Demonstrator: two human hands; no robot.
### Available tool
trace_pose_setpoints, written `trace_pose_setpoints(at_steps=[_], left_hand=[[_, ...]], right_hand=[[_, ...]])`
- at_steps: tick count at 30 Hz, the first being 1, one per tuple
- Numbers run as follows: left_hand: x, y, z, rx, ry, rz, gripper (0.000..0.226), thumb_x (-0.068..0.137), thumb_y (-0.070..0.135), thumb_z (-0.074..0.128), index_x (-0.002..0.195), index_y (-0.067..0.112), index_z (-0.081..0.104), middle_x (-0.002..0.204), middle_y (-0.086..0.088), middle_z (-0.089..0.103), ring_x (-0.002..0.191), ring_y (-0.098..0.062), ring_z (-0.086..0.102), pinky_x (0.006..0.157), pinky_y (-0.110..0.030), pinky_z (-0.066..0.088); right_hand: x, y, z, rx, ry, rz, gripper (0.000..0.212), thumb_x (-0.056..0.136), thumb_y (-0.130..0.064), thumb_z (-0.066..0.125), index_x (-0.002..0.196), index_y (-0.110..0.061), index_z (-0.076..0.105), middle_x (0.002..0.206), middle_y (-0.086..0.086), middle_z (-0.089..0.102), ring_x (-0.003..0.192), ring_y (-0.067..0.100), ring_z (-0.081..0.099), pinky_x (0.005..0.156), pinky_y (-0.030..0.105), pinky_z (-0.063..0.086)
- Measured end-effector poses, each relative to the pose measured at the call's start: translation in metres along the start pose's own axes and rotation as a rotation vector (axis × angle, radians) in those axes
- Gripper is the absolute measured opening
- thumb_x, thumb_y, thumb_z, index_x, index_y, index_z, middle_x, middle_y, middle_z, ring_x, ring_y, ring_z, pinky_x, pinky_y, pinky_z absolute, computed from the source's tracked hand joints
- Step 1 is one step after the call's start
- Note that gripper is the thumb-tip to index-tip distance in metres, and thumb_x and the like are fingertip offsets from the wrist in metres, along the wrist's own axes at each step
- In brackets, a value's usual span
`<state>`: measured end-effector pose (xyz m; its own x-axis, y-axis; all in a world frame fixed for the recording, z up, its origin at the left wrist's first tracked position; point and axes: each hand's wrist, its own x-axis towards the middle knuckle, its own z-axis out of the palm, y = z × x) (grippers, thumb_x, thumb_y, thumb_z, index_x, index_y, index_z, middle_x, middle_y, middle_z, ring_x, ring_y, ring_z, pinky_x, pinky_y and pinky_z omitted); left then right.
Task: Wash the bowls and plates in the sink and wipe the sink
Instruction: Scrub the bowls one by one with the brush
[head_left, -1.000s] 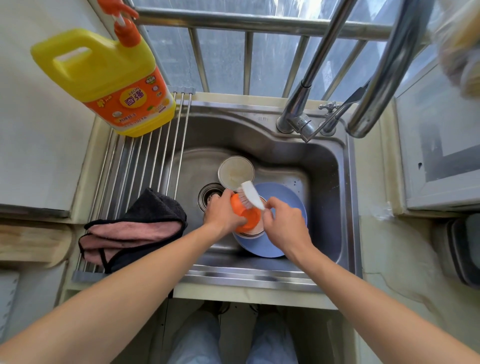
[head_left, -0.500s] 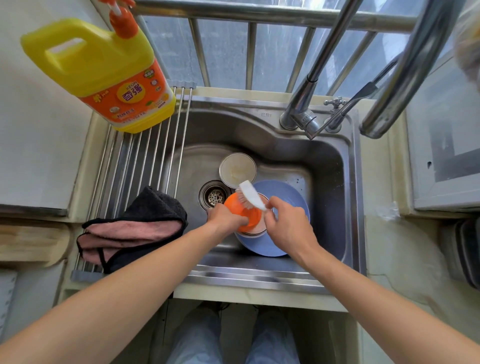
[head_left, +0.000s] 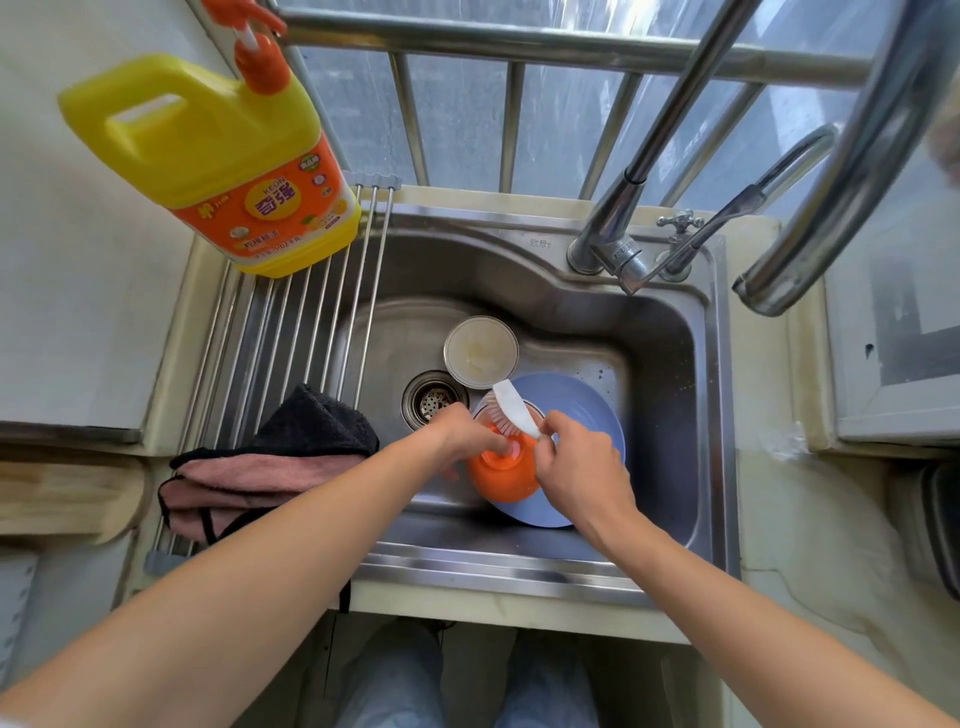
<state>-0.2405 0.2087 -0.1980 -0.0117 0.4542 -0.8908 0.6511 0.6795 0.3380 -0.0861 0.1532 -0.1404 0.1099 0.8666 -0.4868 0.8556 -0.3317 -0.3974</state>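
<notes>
My left hand (head_left: 462, 434) grips an orange bowl (head_left: 504, 470), tilted so its underside faces me, low over the steel sink (head_left: 670, 364). My right hand (head_left: 582, 467) holds a white scrubbing brush (head_left: 514, 408) with its bristles against the bowl's rim. Under the bowl lies a blue plate (head_left: 587, 410) on the sink floor. A small pale bowl (head_left: 480, 351) stands upright behind it, beside the drain (head_left: 431, 400).
A yellow detergent bottle (head_left: 218, 161) stands on the roll-up drying rack (head_left: 311, 322) at the left. A black and pink cloth (head_left: 270, 462) lies on the rack's near end. Two taps (head_left: 618, 249) rise at the sink's back right. Window bars run behind.
The orange bowl has turned over further, so more of its outside shows. The brush has shifted slightly along the rim. The camera view has tipped a little.
</notes>
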Motion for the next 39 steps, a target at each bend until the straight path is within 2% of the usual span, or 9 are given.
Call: trace_pose_setpoints(at_steps=[4,9,12,15,18,24,28,32,39], left_hand=[[0.001,-0.009,0.001,-0.221,-0.140,-0.170,0.046,0.081,0.019,0.083,0.114,0.004,0.055,0.095,-0.011,0.060,0.082,-0.026,0.065,0.072,-0.043,0.062],[0.002,-0.026,0.006,-0.423,-0.209,-0.279,0.030,0.083,0.015,0.080,0.103,0.010,0.057,0.090,-0.008,0.060,0.075,-0.014,0.062,0.072,-0.026,0.061],[0.005,-0.027,0.005,-0.465,-0.161,-0.267,0.022,0.083,0.010,0.075,0.097,0.010,0.058,0.080,-0.004,0.053,0.068,-0.013,0.055,0.073,-0.029,0.062],[0.002,-0.024,0.005,-0.422,-0.179,-0.241,0.032,0.085,0.010,0.072,0.114,0.006,0.060,0.100,-0.010,0.066,0.082,-0.021,0.067,0.065,-0.034,0.062],[0.001,-0.024,0.008,-0.516,-0.208,-0.258,0.049,0.084,0.002,0.071,0.130,0.000,0.054,0.126,-0.021,0.062,0.108,-0.032,0.067,0.057,-0.034,0.062],[-0.004,-0.027,0.002,-0.637,-0.132,-0.204,0.055,0.081,-0.005,0.068,0.131,0.005,0.047,0.125,-0.017,0.060,0.104,-0.032,0.066,0.068,-0.044,0.063],[0.003,-0.025,-0.005,-0.367,0.135,0.009,0.064,0.074,0.012,0.080,0.122,0.018,0.039,0.114,-0.006,0.053,0.103,-0.029,0.059,0.085,-0.046,0.059],[0.001,-0.024,0.005,0.052,0.278,0.088,0.077,0.061,0.035,0.089,0.121,0.013,0.046,0.132,-0.010,0.035,0.124,-0.032,0.041,0.104,-0.040,0.043],[-0.009,-0.016,0.019,0.162,0.336,0.208,0.079,0.055,0.024,0.093,0.116,0.016,0.042,0.120,-0.012,0.047,0.111,-0.036,0.054,0.096,-0.044,0.049]], right_hand=[[0.002,0.003,0.003,0.053,-0.014,0.024,0.020,0.096,-0.029,0.045,0.107,-0.028,0.062,0.074,-0.002,0.059,0.077,0.029,0.059,0.062,0.035,0.047],[0.003,0.005,0.003,0.115,-0.006,0.053,0.017,0.095,-0.032,0.047,0.099,-0.027,0.063,0.075,0.002,0.065,0.075,0.029,0.062,0.062,0.040,0.051],[0.007,0.006,0.000,0.125,0.004,0.053,0.015,0.096,-0.031,0.047,0.097,-0.027,0.062,0.074,0.003,0.065,0.073,0.029,0.062,0.061,0.042,0.052],[0.011,0.008,-0.001,0.145,0.001,0.065,0.014,0.097,-0.030,0.048,0.096,-0.026,0.061,0.073,0.003,0.065,0.069,0.026,0.062,0.058,0.040,0.051],[0.012,0.010,0.000,0.151,-0.008,0.075,0.014,0.098,-0.031,0.048,0.097,-0.026,0.061,0.072,0.000,0.065,0.068,0.023,0.062,0.058,0.039,0.052],[0.011,0.014,0.000,0.151,-0.022,0.062,0.013,0.099,-0.032,0.048,0.098,-0.026,0.060,0.072,0.001,0.064,0.068,0.024,0.061,0.058,0.039,0.050],[0.014,0.010,-0.001,0.225,0.034,0.022,0.013,0.098,-0.030,0.048,0.095,-0.028,0.060,0.067,0.000,0.064,0.062,0.023,0.060,0.056,0.043,0.051],[0.012,0.008,-0.002,0.201,0.010,-0.077,0.013,0.098,-0.032,0.050,0.094,-0.030,0.062,0.064,-0.005,0.061,0.058,0.019,0.057,0.051,0.038,0.046],[0.005,0.010,-0.012,0.087,0.050,-0.041,0.013,0.098,-0.027,0.047,0.091,-0.022,0.058,0.065,0.001,0.058,0.068,0.029,0.057,0.055,0.038,0.045]])
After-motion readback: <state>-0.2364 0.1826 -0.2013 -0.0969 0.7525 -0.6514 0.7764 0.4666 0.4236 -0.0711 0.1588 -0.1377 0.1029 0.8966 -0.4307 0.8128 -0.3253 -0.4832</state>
